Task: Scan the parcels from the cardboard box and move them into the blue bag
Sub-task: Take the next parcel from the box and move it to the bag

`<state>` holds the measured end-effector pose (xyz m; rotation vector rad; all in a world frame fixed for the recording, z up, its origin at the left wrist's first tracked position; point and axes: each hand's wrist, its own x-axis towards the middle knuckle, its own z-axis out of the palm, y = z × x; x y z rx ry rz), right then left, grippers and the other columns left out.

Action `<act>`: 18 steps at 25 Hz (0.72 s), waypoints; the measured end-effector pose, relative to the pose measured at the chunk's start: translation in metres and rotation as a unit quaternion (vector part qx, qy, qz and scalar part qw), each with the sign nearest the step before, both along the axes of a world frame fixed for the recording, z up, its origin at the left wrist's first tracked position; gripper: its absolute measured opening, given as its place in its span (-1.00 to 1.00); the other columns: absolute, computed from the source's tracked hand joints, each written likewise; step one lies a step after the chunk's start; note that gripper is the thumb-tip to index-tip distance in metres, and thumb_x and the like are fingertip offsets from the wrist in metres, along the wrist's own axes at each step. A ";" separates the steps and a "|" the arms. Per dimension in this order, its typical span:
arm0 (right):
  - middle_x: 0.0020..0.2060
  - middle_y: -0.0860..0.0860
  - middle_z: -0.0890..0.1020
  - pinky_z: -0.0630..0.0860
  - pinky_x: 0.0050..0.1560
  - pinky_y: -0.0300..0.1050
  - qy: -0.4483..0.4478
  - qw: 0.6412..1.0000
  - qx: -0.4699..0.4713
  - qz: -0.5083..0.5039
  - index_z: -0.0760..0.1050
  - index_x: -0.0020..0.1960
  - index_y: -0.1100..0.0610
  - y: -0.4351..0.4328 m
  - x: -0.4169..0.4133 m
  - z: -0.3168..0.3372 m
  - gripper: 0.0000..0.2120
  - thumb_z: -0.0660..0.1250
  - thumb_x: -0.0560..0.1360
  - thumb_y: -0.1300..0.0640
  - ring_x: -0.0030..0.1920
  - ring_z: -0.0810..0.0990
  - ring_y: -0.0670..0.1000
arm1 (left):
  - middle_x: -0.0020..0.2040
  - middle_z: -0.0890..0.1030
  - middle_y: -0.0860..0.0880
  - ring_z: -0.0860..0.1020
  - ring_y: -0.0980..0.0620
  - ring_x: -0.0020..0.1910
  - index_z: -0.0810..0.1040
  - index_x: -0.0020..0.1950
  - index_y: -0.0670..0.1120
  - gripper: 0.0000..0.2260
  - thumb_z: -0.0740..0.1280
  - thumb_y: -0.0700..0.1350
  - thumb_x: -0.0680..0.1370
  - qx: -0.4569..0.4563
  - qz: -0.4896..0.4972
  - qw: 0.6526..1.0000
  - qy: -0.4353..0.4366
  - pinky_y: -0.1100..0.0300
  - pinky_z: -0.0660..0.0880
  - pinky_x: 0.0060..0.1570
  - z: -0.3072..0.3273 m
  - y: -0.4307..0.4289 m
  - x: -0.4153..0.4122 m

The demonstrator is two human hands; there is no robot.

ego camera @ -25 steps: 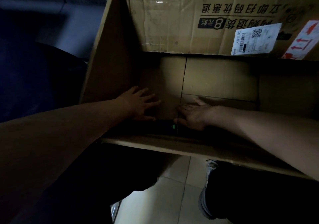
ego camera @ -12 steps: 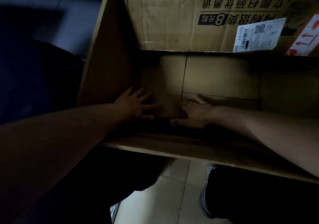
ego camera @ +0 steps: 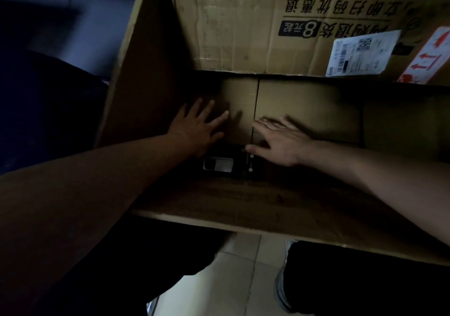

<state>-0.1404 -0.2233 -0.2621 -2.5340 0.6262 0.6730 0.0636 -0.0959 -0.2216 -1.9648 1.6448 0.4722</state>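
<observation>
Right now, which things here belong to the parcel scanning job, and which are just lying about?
Job: box, left hand, right hand, dark object under them, probably.
Lying about: white label, red sticker, shoe, floor.

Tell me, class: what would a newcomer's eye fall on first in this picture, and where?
Two hands first: the left hand and right hand lie spread open at the bottom of a big cardboard box. Nearer the camera, by the near wall, sits a dark gadget with a pale screen. Upper right, a white label marks the far flap.
</observation>
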 end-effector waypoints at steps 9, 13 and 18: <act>0.62 -0.08 -0.01 -0.34 0.55 0.01 -0.024 0.951 -0.033 0.306 -0.07 0.63 -0.03 0.007 -0.001 0.004 -0.34 0.19 0.64 0.02 0.59 -0.12 -0.11 | 0.64 -0.20 -0.06 -0.20 -0.21 0.60 -0.26 0.60 0.19 -0.47 -0.09 0.16 0.70 0.064 -0.108 0.992 0.000 -0.19 -0.06 0.53 -0.001 0.017 0.003; 0.62 -0.12 -0.09 -0.38 0.53 0.08 0.036 0.923 -0.114 0.365 -0.15 0.64 -0.02 0.002 -0.004 0.008 -0.39 0.06 0.69 -0.01 0.59 -0.18 -0.09 | 0.63 -0.24 -0.03 -0.23 -0.19 0.60 -0.28 0.59 0.20 -0.47 -0.09 0.18 0.69 0.097 -0.118 0.988 0.007 -0.18 -0.11 0.52 0.000 0.017 0.002; 0.58 -0.14 -0.24 -0.36 0.53 0.18 0.096 0.945 -0.135 0.280 -0.33 0.61 -0.07 -0.032 -0.030 0.020 -0.39 -0.08 0.69 -0.16 0.57 -0.26 -0.13 | 0.63 -0.24 -0.05 -0.23 -0.19 0.60 -0.26 0.60 0.19 -0.44 -0.09 0.24 0.67 0.104 -0.127 0.986 0.005 -0.20 -0.13 0.53 0.000 0.014 0.001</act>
